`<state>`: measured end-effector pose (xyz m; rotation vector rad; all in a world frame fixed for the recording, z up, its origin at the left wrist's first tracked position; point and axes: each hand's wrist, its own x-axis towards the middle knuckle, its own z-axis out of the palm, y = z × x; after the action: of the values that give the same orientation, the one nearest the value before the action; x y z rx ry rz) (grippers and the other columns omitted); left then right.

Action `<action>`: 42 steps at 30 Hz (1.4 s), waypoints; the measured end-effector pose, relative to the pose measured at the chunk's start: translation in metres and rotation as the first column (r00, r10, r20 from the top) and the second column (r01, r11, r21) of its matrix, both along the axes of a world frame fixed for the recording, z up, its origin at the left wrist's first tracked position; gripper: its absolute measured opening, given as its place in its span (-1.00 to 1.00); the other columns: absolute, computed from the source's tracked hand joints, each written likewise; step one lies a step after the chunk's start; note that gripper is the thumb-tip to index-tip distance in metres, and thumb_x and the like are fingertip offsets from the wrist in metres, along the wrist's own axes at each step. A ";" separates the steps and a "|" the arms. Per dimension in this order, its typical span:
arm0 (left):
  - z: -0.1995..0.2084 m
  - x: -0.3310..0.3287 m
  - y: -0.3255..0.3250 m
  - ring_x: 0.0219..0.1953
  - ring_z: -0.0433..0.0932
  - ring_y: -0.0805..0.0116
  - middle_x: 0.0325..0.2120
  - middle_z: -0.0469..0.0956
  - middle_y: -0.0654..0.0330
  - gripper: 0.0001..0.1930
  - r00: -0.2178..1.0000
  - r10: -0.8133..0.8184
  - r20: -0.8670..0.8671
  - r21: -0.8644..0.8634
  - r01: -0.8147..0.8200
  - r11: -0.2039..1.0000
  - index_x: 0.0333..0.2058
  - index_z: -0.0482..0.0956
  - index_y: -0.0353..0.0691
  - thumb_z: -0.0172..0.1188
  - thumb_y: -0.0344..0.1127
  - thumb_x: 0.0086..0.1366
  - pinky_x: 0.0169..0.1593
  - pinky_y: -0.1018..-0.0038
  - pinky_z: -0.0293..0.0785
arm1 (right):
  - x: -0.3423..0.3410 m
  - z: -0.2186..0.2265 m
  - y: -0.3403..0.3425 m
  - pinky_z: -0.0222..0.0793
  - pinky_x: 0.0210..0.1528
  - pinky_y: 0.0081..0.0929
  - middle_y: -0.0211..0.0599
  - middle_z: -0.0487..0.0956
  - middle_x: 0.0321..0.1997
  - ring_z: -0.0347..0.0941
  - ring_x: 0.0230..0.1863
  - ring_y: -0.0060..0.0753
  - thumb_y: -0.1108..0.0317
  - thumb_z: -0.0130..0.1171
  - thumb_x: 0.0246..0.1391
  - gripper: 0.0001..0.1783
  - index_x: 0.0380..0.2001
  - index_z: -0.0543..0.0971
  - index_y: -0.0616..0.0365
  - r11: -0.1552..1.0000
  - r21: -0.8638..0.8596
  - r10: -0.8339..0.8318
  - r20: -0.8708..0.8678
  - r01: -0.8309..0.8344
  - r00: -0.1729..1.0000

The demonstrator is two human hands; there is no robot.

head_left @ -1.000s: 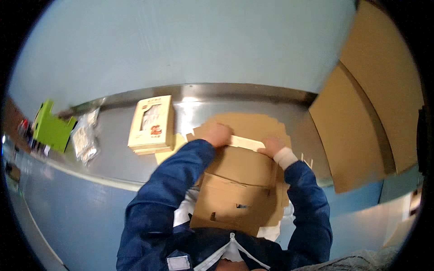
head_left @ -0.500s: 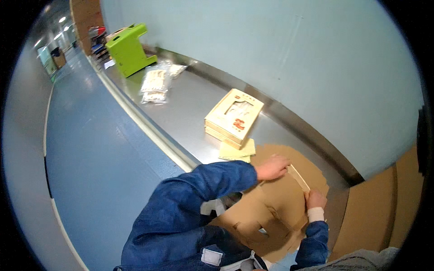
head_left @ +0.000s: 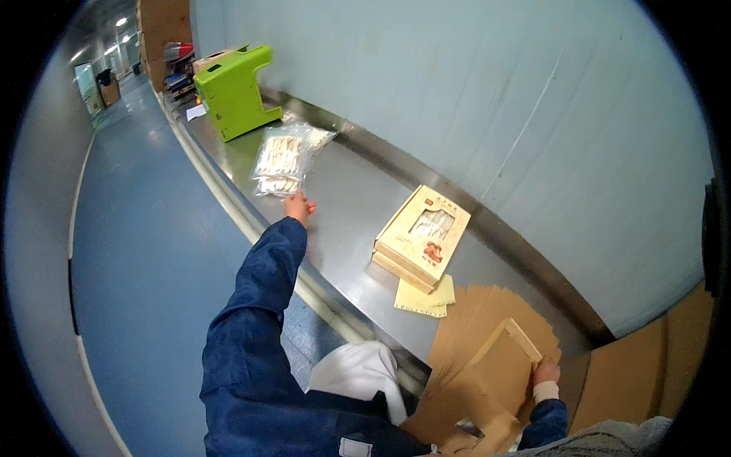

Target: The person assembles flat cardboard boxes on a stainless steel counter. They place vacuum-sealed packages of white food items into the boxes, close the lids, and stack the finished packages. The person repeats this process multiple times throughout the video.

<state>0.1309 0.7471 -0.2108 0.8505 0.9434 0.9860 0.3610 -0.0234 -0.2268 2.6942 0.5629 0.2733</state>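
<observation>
My left hand (head_left: 298, 209) is stretched out to the near edge of the clear plastic packs (head_left: 280, 158), which hold rows of pale pieces. Its thumb stands apart from the fingers, and whether it touches a pack I cannot tell. Down at the right, my right hand (head_left: 546, 371) grips the corner of an open carton (head_left: 521, 340), brown inside with a cream rim. The carton lies on a fanned stack of flat brown cardboard (head_left: 457, 324). Beyond it, two cream window boxes (head_left: 430, 236) are stacked on the metal table (head_left: 335, 244).
Yellow slips (head_left: 423, 295) lie between the boxes and the cardboard. A green plastic stand (head_left: 237, 91) is at the table's far end, with assorted items (head_left: 180, 72) behind it. A pale blue wall (head_left: 472, 84) runs along the right; large cardboard (head_left: 632, 381) stands near right.
My left hand has left the open carton and swung forward and left to the plastic packs. My right hand still holds the carton's corner. The view has shifted slightly.
</observation>
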 end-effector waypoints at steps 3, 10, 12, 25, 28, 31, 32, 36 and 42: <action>-0.001 -0.003 0.058 -0.32 0.51 0.19 -0.15 0.33 0.02 -0.59 0.994 -0.044 0.097 0.039 0.040 0.998 -0.02 0.21 -0.32 -0.05 -0.16 0.28 -0.39 0.41 0.51 | 0.008 0.002 0.028 0.36 -0.18 -0.25 -0.20 0.53 -0.28 0.48 -0.24 -0.18 -0.04 -0.04 0.08 -0.55 -0.27 0.50 0.15 0.991 -0.049 -0.129 -0.089 0.125 0.988; -0.007 0.025 0.087 -0.34 0.53 0.26 -0.28 0.43 0.01 -0.76 0.956 0.017 0.294 -0.049 -0.003 0.999 -0.20 0.33 -0.36 -0.03 -0.31 0.25 -0.40 0.51 0.50 | 0.003 0.008 0.014 0.36 -0.15 -0.17 -0.06 0.52 -0.16 0.49 -0.19 -0.10 -0.04 0.09 -0.02 -0.52 -0.26 0.52 0.19 0.983 -0.084 -0.167 -0.070 0.161 0.983; -0.003 0.015 0.097 -0.46 0.51 0.31 -0.44 0.44 0.09 -0.82 0.961 -0.022 0.276 -0.031 0.032 0.999 -0.28 0.36 -0.35 0.01 -0.34 0.23 -0.48 0.55 0.49 | 0.002 0.012 0.018 0.32 -0.08 -0.21 -0.12 0.52 -0.18 0.43 -0.09 -0.16 -0.07 0.01 0.04 -0.50 -0.22 0.51 0.17 0.981 -0.088 -0.186 -0.159 0.174 0.970; 0.096 -0.091 -0.113 -0.02 0.42 0.35 -0.18 0.48 0.20 -0.85 0.769 -0.570 0.288 0.396 0.446 0.803 -0.21 0.42 -0.25 0.03 -0.42 0.24 0.05 0.34 0.35 | 0.003 0.004 0.018 0.35 -0.13 -0.20 -0.17 0.53 -0.20 0.49 -0.23 -0.12 0.02 0.02 0.04 -0.61 -0.25 0.51 0.11 0.981 -0.050 -0.194 -0.163 0.189 0.967; 0.112 -0.099 -0.165 0.01 0.40 0.35 -0.06 0.44 0.18 -0.69 0.668 -0.725 0.167 0.460 0.598 0.656 -0.04 0.38 -0.26 0.05 -0.37 0.23 0.04 0.33 0.36 | 0.001 0.010 0.023 0.34 -0.09 -0.19 -0.15 0.52 -0.20 0.47 -0.19 -0.09 0.09 0.01 0.05 -0.64 -0.20 0.49 0.10 0.982 0.038 -0.176 -0.207 0.188 0.962; 0.122 -0.096 -0.203 0.03 0.39 0.32 -0.01 0.42 0.16 -0.60 0.522 -0.853 -0.009 0.501 0.741 0.448 0.05 0.33 -0.26 0.06 -0.36 0.23 0.02 0.32 0.38 | -0.030 0.045 0.051 0.30 0.01 -0.25 -0.04 0.48 -0.16 0.40 -0.06 -0.04 0.12 0.01 0.06 -0.61 -0.13 0.47 0.15 0.981 0.177 -0.058 -0.112 0.078 0.992; 0.120 -0.090 -0.219 0.03 0.40 0.31 -0.01 0.42 0.16 -0.60 0.454 -0.890 -0.049 0.501 0.782 0.371 0.06 0.32 -0.26 0.05 -0.36 0.24 0.02 0.32 0.38 | -0.035 0.062 0.054 0.28 0.04 -0.24 -0.02 0.46 -0.10 0.38 -0.02 -0.02 0.12 -0.01 0.09 -0.58 -0.07 0.43 0.17 0.934 0.358 0.063 -0.135 -0.010 0.989; 0.119 -0.062 -0.296 -0.10 0.48 0.35 -0.13 0.48 0.16 -0.76 0.183 -0.978 -0.099 0.402 0.907 0.129 -0.10 0.41 -0.30 0.06 -0.40 0.25 0.00 0.44 0.36 | -0.053 0.099 0.084 0.27 0.05 -0.40 -0.13 0.45 0.01 0.37 0.01 -0.20 0.06 -0.05 0.16 -0.50 0.02 0.38 0.23 0.234 0.943 0.482 -0.323 0.236 0.814; 0.100 -0.028 -0.368 -0.24 0.43 0.54 -0.29 0.47 0.34 -0.83 -0.173 -0.924 -0.342 0.272 0.923 -0.273 -0.17 0.42 -0.24 0.06 -0.37 0.28 -0.09 0.56 0.35 | -0.088 0.143 0.078 0.28 -0.01 -0.57 -0.31 0.49 -0.07 0.38 -0.07 -0.52 0.20 -0.09 0.23 -0.62 -0.07 0.44 0.29 -0.203 0.783 0.741 -0.270 0.588 0.615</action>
<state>0.1027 0.3793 -0.1104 1.5948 -0.3082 -0.3831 0.2734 0.0542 -0.0837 4.4246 1.2842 -1.4355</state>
